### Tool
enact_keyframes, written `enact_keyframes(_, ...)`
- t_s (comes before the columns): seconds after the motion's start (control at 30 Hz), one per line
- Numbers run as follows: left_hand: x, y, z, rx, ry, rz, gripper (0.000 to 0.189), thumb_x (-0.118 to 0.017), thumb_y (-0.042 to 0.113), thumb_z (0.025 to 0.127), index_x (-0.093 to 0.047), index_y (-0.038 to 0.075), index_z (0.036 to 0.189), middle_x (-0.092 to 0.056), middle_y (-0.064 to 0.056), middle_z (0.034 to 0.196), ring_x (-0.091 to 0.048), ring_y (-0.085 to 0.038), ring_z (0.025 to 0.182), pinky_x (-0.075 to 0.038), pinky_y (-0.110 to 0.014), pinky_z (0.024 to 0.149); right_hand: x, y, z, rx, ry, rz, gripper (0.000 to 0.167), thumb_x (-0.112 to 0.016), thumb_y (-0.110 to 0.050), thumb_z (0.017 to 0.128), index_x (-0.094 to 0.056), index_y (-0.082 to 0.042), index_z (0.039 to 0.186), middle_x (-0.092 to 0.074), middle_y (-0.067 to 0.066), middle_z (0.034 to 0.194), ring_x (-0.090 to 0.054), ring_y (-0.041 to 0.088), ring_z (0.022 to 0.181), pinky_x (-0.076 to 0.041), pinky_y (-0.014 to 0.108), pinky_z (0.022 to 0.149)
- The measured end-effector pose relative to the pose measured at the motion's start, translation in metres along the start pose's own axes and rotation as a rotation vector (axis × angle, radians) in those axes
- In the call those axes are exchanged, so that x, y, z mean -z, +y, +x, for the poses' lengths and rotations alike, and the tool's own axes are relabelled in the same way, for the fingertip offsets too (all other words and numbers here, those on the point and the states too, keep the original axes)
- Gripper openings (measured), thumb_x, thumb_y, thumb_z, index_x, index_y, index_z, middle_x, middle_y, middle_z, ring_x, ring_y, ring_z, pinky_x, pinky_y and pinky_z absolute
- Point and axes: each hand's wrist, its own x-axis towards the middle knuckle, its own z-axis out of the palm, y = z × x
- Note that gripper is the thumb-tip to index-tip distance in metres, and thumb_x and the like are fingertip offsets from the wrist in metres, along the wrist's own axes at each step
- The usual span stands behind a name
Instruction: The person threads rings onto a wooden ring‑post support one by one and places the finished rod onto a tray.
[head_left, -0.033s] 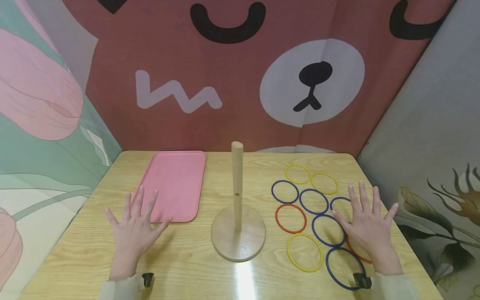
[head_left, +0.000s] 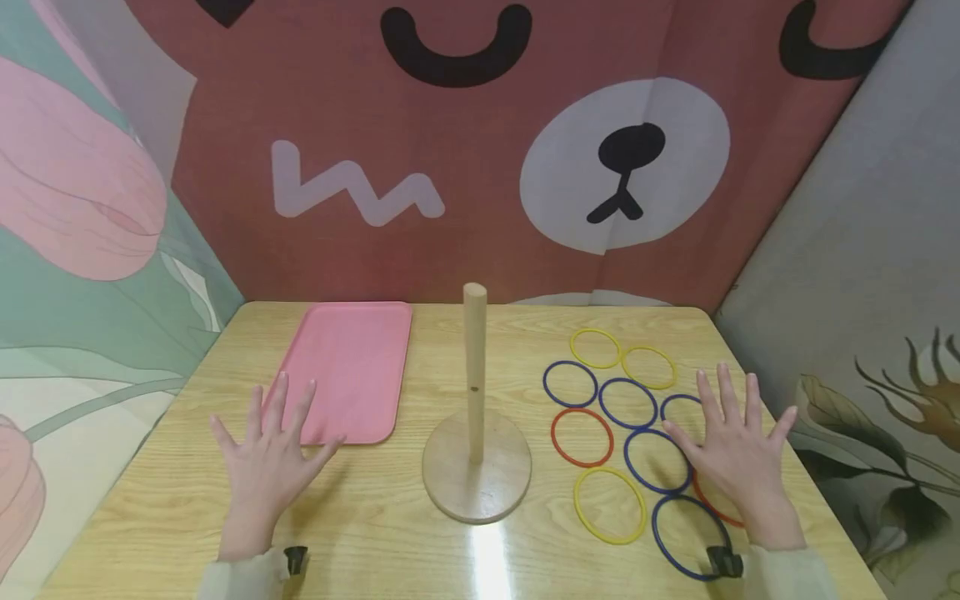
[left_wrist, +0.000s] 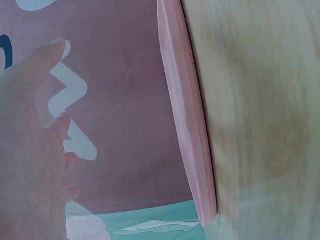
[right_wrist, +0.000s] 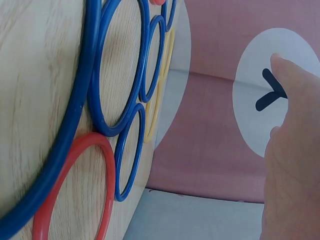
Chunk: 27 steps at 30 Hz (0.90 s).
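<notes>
My left hand (head_left: 268,467) is held palm down with its fingers spread, near the front edge of a pink tray (head_left: 352,375). In the left wrist view, that hand (left_wrist: 30,130) is apart from the tray's edge (left_wrist: 185,110). My right hand (head_left: 738,462), also spread, hovers over plastic rings at the right and partly hides some. Among them are a blue ring (head_left: 655,527), a red ring (head_left: 553,432) and a yellow ring (head_left: 615,542). Neither hand holds anything. Between the hands, a wooden post (head_left: 476,375) stands upright on a round base (head_left: 502,492).
Everything stands on a wood-grain table (head_left: 390,533). A red-brown curtain (head_left: 480,250) with a bear print hangs behind its far edge. Printed cloths flank both sides. More yellow rings lie toward the back right, several of the rings touching one another.
</notes>
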Motion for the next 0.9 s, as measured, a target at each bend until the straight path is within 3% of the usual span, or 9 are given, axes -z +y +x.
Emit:
enact_keyframes(0.37,0.002,-0.001,-0.002,0.005,-0.005,-0.014,0.085,-0.053,0.069,0.084,-0.022,0.032,0.153,-0.02,-0.013,0.161,-0.018,-0.047,0.144,0.008,-0.081,0.106,0.0,-0.002,0.001,0.013,0.007,0.004,0.089,-0.051,-0.059,0.091,-0.009,-0.017,0.157,0.006,0.01,0.165,0.018,0.039,0.148,0.018,0.081,0.101)
enact_keyframes(0.53,0.003,0.004,-0.003,-0.014,-0.013,-0.046,0.083,-0.052,0.066,0.087,-0.018,0.031,0.155,-0.015,-0.01,0.163,-0.015,-0.045,0.146,0.004,-0.082,0.106,0.002,-0.004,-0.002,0.039,0.049,0.047,0.085,-0.053,-0.053,0.093,-0.009,-0.019,0.157,0.001,0.011,0.165,0.012,0.037,0.15,0.012,0.08,0.106)
enact_keyframes(0.73,-0.004,0.021,-0.003,-0.158,0.056,-0.232,0.079,-0.065,0.039,0.088,-0.026,0.018,0.154,-0.025,-0.016,0.16,-0.025,-0.046,0.142,-0.021,-0.071,0.111,0.005,-0.014,-0.006,0.083,0.062,0.122,0.08,-0.057,-0.041,0.096,-0.011,-0.018,0.157,-0.006,0.015,0.164,-0.003,0.042,0.15,-0.003,0.079,0.109)
enact_keyframes(0.9,-0.011,0.038,-0.003,-0.224,-0.042,-0.472,0.075,-0.066,0.026,0.091,-0.026,0.013,0.154,-0.027,-0.019,0.158,-0.028,-0.046,0.142,-0.028,-0.064,0.113,0.008,-0.021,-0.009,0.101,0.074,0.14,0.077,-0.066,-0.032,0.091,-0.027,-0.008,0.152,-0.029,0.026,0.154,-0.029,0.05,0.137,-0.024,0.075,0.104)
